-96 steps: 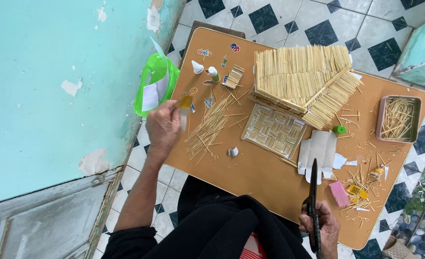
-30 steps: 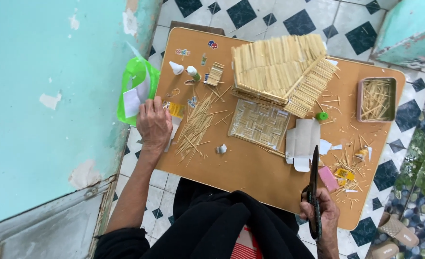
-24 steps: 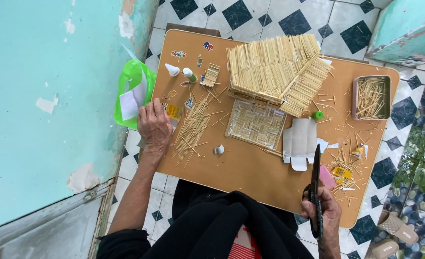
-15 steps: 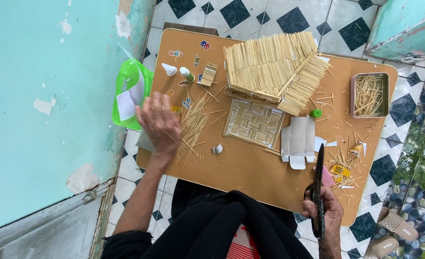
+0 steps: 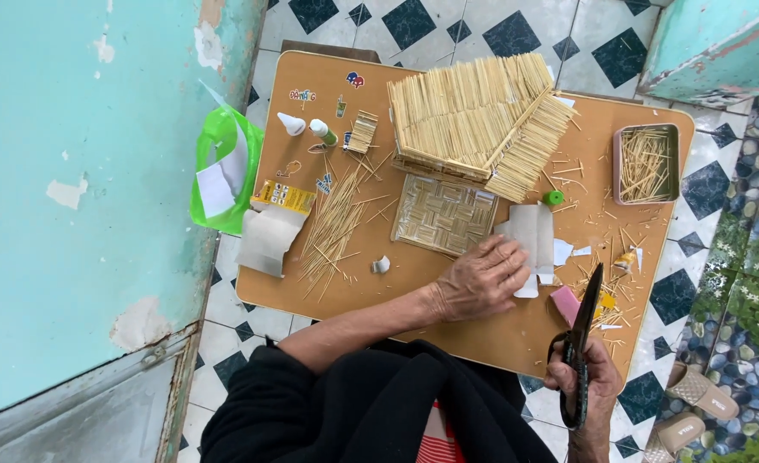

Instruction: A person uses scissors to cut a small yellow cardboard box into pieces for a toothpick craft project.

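Observation:
My left hand lies flat on the brown tabletop, fingers apart, its tips at the edge of white paper pieces and just below a small woven stick panel. It holds nothing. My right hand is at the table's near right edge, closed on the handles of black scissors whose blades point up over the table. A pink block lies beside the blades. A loose pile of thin sticks is spread at the left.
A model roof of glued sticks stands at the back. A metal tin of sticks sits at the right. Glue bottles, a yellow packet, a green cap and a green bag by the teal wall are at the left.
My left hand left the table's left edge by the green bag and crossed right to rest beside the white paper. The right hand kept the scissors in place.

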